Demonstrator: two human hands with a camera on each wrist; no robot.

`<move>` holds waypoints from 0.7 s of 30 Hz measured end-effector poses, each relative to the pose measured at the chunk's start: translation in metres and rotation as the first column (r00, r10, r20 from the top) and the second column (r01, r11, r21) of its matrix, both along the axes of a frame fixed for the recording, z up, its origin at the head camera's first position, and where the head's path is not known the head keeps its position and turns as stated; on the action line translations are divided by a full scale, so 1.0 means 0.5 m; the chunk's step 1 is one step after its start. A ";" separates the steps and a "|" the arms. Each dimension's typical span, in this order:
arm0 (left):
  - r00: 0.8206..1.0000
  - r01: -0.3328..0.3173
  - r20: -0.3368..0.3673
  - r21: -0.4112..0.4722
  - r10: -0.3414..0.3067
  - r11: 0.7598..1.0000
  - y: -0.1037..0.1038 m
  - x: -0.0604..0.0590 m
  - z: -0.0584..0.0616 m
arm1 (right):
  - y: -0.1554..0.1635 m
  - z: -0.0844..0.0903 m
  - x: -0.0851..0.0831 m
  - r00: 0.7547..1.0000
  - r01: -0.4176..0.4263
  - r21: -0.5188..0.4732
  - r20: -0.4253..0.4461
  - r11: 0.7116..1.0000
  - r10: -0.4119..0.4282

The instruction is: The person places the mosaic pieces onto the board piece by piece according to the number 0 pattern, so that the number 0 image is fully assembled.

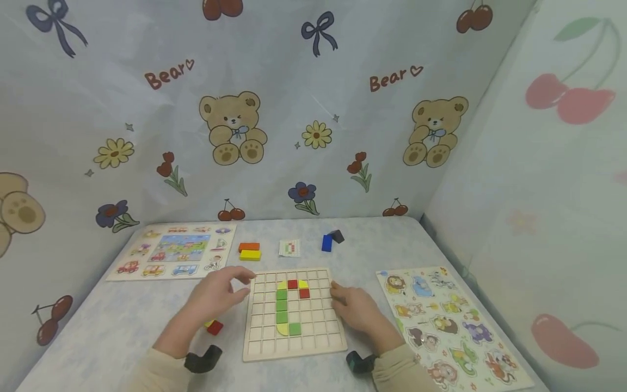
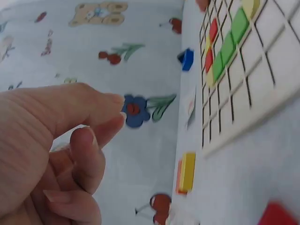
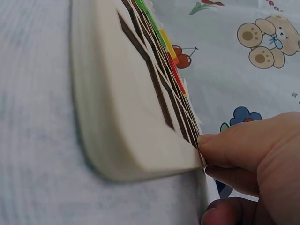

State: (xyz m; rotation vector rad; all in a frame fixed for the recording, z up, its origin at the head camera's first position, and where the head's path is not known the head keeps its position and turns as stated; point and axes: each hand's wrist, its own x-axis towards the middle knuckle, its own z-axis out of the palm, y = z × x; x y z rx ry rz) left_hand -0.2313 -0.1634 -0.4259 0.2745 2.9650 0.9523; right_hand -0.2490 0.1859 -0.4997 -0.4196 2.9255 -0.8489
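A pale wooden grid board [image 1: 315, 321] lies on the table between my hands. Green squares [image 1: 282, 305], red squares [image 1: 305, 293] and yellow rounded corner pieces [image 1: 282, 329] form a pattern in its cells. My right hand [image 1: 357, 307] pinches the board's right edge, the thumb on top, as the right wrist view also shows. Beside the upper left edge hovers my left hand [image 1: 217, 294], fingers loosely bent with nothing between them; the left wrist view shows it apart from the board. Red and yellow blocks [image 1: 214, 328] lie below that hand.
Beyond the board are orange and yellow blocks [image 1: 250, 255], a small pattern card [image 1: 289, 248], a blue block [image 1: 326, 243] and a black block [image 1: 337, 236]. A vehicle puzzle [image 1: 117, 273] lies back left, an animal puzzle [image 1: 431, 294] at right. Patterned cloth walls [image 1: 284, 71] stand behind.
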 end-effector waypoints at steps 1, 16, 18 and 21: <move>1.000 -0.021 0.013 -0.007 0.021 1.000 -0.028 0.004 0.000 | 0.001 0.000 0.000 1.000 -0.002 0.006 -0.005 1.000 0.002; 0.977 -0.120 0.169 -0.047 0.127 0.992 -0.193 0.019 -0.109 | 0.001 0.010 0.002 0.999 0.028 -0.007 0.019 1.000 -0.027; 0.976 -0.130 0.173 -0.039 0.135 0.991 -0.190 0.019 -0.113 | 0.000 0.009 0.003 1.000 0.025 -0.013 0.013 1.000 -0.025; 0.974 -0.136 0.177 -0.043 0.142 0.990 -0.188 0.019 -0.114 | -0.002 0.008 0.005 1.000 0.022 -0.029 0.015 0.999 -0.022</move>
